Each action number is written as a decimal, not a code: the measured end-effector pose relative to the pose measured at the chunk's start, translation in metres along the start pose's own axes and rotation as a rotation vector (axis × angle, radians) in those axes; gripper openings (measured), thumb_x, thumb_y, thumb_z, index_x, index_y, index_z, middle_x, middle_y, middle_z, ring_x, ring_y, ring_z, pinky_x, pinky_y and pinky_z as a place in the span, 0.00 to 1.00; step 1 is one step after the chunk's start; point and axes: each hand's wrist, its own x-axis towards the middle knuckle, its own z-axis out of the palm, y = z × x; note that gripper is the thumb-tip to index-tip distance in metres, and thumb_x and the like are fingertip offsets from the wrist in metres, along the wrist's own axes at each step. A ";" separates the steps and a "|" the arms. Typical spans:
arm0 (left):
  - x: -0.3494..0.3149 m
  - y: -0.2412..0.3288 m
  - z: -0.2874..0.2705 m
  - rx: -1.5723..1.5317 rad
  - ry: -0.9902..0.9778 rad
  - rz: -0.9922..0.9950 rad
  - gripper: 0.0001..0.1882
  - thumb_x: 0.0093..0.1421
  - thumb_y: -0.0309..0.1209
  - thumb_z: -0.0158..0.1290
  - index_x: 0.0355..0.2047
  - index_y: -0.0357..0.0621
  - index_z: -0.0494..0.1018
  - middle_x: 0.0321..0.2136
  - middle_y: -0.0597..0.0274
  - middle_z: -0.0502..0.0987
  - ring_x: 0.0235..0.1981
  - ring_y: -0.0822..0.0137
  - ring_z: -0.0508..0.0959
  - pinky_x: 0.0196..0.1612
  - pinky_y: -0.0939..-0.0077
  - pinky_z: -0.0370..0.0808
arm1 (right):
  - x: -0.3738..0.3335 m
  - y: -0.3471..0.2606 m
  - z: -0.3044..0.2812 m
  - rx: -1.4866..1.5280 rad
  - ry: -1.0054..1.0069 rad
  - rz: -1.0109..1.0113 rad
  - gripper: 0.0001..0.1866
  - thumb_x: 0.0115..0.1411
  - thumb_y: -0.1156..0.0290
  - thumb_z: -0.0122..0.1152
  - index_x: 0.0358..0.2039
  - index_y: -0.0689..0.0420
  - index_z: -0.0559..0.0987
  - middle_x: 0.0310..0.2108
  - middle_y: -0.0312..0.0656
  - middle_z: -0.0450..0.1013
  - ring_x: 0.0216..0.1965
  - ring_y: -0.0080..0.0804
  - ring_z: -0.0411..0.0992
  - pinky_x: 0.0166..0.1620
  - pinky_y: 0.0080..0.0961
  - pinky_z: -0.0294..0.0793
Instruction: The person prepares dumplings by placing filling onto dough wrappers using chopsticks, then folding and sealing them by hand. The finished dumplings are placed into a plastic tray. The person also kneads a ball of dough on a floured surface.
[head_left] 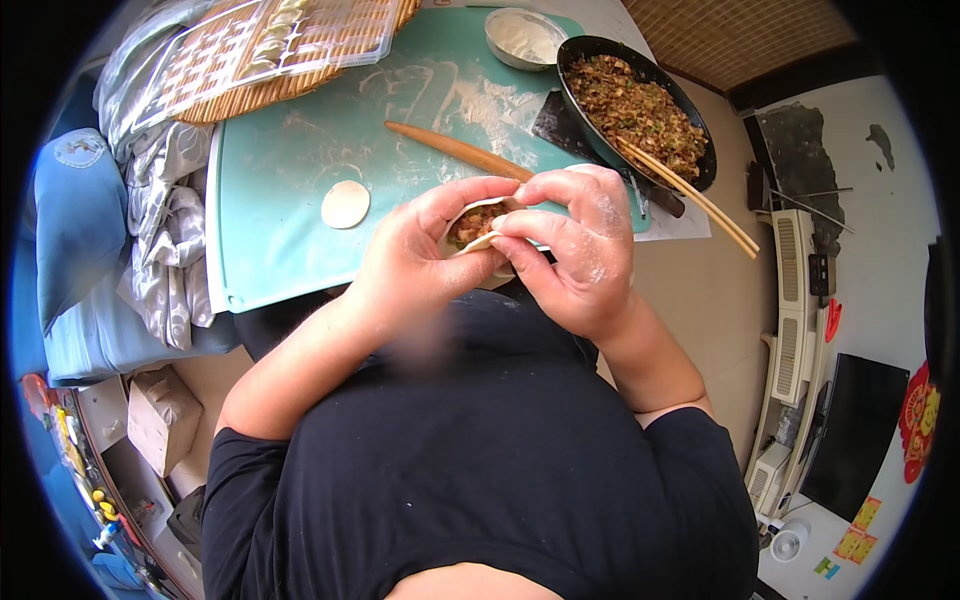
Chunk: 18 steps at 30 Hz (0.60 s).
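Between my two hands is a dumpling point(474, 226), its pale wrapper folded partway round a brown and green filling that still shows. My left hand point(420, 235) cups it from the left, thumb and fingers on the wrapper. On the other side my right hand point(583, 240), dusted with flour, pinches the wrapper's edge with thumb and fingertips. A single round dough wrapper point(346, 204) lies flat on the green mat point(270, 240) to the left. Just beyond my hands rests a wooden rolling pin point(455, 148), its right end hidden behind my fingers.
At the far right stands a black pan point(712, 165) of chopped filling point(635, 112), chopsticks point(700, 200) leaning over its rim. Beside it are a bowl of flour point(525, 40) and a dark cleaver blade point(560, 122). Far left, a woven tray point(215, 60) carries a plastic tray with several dumplings point(283, 30).
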 end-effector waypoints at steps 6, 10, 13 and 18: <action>-0.001 -0.005 0.002 -0.001 0.005 0.015 0.23 0.51 0.22 0.55 0.49 0.37 0.67 0.39 0.61 0.75 0.39 0.76 0.74 0.42 0.80 0.72 | 0.001 -0.004 -0.002 -0.002 -0.077 0.119 0.10 0.39 0.77 0.66 0.25 0.54 0.76 0.28 0.38 0.67 0.32 0.35 0.63 0.36 0.28 0.63; -0.002 -0.006 0.002 0.049 -0.001 0.058 0.22 0.51 0.22 0.56 0.49 0.37 0.68 0.39 0.60 0.76 0.39 0.75 0.74 0.42 0.79 0.73 | 0.000 -0.005 -0.004 0.086 -0.090 0.199 0.09 0.39 0.76 0.66 0.24 0.53 0.76 0.28 0.38 0.66 0.31 0.36 0.63 0.35 0.28 0.64; -0.003 -0.004 0.004 -0.003 -0.003 0.036 0.22 0.51 0.22 0.56 0.49 0.37 0.68 0.40 0.60 0.76 0.39 0.75 0.75 0.42 0.79 0.73 | -0.001 -0.003 -0.005 0.105 -0.065 0.206 0.10 0.39 0.75 0.67 0.24 0.53 0.76 0.28 0.38 0.66 0.31 0.35 0.63 0.35 0.28 0.64; -0.003 -0.001 0.003 0.028 -0.014 0.054 0.22 0.52 0.20 0.55 0.49 0.36 0.67 0.40 0.60 0.75 0.39 0.75 0.75 0.42 0.80 0.73 | -0.002 -0.003 -0.003 0.045 -0.012 0.143 0.10 0.40 0.75 0.67 0.24 0.53 0.76 0.31 0.39 0.67 0.34 0.36 0.64 0.38 0.29 0.64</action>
